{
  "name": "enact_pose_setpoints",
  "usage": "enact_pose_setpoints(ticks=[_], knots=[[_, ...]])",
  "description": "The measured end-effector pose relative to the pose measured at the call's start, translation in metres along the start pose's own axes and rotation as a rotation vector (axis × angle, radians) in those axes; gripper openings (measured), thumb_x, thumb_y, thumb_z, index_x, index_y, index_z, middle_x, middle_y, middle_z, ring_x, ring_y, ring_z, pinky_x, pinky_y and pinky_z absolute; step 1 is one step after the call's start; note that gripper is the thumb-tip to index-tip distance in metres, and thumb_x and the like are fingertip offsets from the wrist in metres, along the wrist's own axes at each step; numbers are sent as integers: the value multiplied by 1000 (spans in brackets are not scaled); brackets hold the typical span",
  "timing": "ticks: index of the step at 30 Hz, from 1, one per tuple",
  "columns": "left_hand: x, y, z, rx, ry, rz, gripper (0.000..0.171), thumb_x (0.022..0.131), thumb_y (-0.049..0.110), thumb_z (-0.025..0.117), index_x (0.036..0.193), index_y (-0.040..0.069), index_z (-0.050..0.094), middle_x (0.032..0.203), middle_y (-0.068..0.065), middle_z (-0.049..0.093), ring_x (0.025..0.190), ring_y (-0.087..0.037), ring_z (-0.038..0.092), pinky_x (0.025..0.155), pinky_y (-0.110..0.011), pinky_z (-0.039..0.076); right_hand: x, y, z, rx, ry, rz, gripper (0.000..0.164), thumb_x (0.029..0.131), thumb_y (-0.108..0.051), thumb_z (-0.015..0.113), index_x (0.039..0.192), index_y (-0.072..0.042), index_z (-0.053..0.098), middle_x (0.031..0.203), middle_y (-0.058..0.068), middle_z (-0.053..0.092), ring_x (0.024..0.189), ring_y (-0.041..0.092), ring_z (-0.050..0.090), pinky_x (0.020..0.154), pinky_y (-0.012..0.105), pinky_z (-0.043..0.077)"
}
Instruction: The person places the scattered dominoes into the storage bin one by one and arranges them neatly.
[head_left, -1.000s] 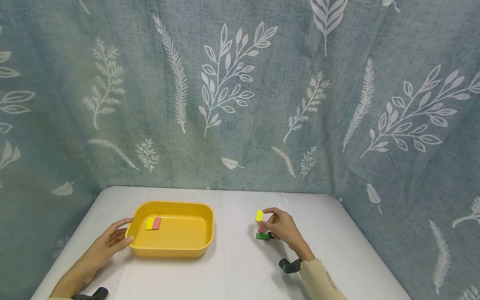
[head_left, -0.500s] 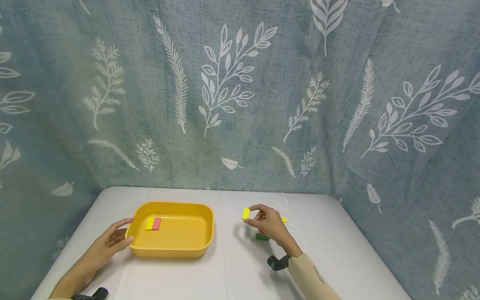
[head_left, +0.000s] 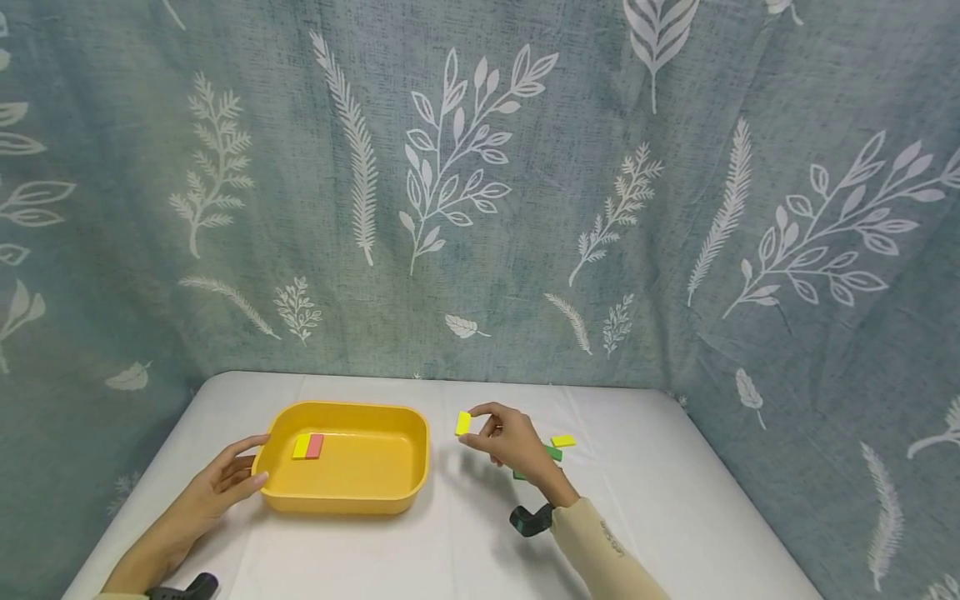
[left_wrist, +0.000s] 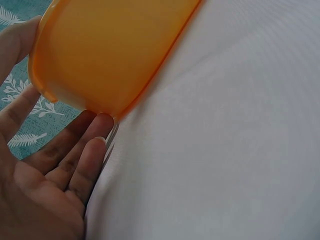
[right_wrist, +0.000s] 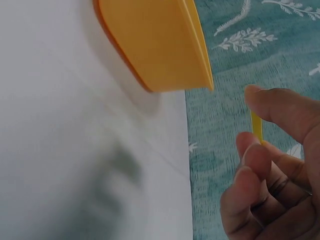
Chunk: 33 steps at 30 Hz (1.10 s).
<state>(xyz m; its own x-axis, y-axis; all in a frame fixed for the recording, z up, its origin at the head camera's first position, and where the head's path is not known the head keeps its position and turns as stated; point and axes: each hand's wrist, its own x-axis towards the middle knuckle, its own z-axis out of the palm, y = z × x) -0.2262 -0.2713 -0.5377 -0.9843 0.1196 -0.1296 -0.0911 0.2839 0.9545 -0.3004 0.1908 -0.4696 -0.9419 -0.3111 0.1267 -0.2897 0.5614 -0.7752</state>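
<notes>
A thin yellow rectangular block (head_left: 462, 423) is pinched between the thumb and fingers of my right hand (head_left: 513, 443), raised between the tray and the loose blocks. The right wrist view shows this block (right_wrist: 256, 129) edge-on, with the thumb on one end and fingertips at the other. My left hand (head_left: 210, 493) holds the left end of a yellow plastic tray (head_left: 367, 471), its thumb and fingers spread along the rim and wall. Inside the tray a yellow block (head_left: 300, 447) and a pink block (head_left: 314, 447) lie side by side.
Behind my right hand, a yellow block (head_left: 562, 441) and a green block (head_left: 554, 453) lie on the white-covered table (head_left: 420, 558); another green piece is mostly hidden by the hand. A patterned teal curtain (head_left: 510, 333) encloses the table's back and sides.
My right hand has carried the yellow block leftward from the loose blocks toward the tray, uncovering a yellow block on the table. My left hand and the tray have stayed in place.
</notes>
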Motion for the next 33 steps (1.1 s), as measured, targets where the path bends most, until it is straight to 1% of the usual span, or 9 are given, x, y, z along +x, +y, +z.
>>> enact_pose_setpoints(ticks=[4, 13, 22, 27, 33], knots=[[-1, 1, 0, 1, 1, 1, 77, 100, 39, 68, 162, 20, 25, 152, -25, 43, 135, -40, 46, 111, -67, 34, 5, -9, 8, 3, -11, -13, 49, 85, -39, 86, 126, -20, 68, 78, 1, 68, 49, 19, 56, 49, 31, 51], [1, 1, 0, 8, 6, -24, 80, 99, 43, 69, 162, 21, 24, 153, -25, 41, 137, -42, 43, 111, -71, 31, 16, -28, 28, 13, -45, -53, 47, 85, -37, 86, 125, -19, 68, 76, 1, 68, 49, 17, 55, 49, 28, 51], [1, 1, 0, 6, 6, -21, 79, 99, 42, 68, 162, 21, 25, 153, -24, 41, 136, -40, 45, 111, -68, 33, 24, -43, 48, -3, -84, -94, 49, 86, -38, 85, 126, -17, 68, 75, -2, 67, 48, 15, 54, 46, 26, 49], [1, 1, -1, 9, -1, -18, 79, 100, 42, 67, 162, 21, 24, 153, -24, 41, 135, -40, 46, 111, -67, 35, 27, -51, 58, 2, -97, -109, 51, 85, -38, 85, 127, -14, 68, 75, -2, 66, 48, 15, 56, 45, 27, 50], [1, 1, 0, 10, 0, -36, 81, 99, 43, 68, 163, 21, 23, 155, -24, 38, 138, -42, 42, 112, -68, 32, 32, -62, 71, 3, -116, -113, 51, 85, -37, 86, 126, -13, 68, 74, -3, 65, 49, 15, 57, 47, 28, 53]])
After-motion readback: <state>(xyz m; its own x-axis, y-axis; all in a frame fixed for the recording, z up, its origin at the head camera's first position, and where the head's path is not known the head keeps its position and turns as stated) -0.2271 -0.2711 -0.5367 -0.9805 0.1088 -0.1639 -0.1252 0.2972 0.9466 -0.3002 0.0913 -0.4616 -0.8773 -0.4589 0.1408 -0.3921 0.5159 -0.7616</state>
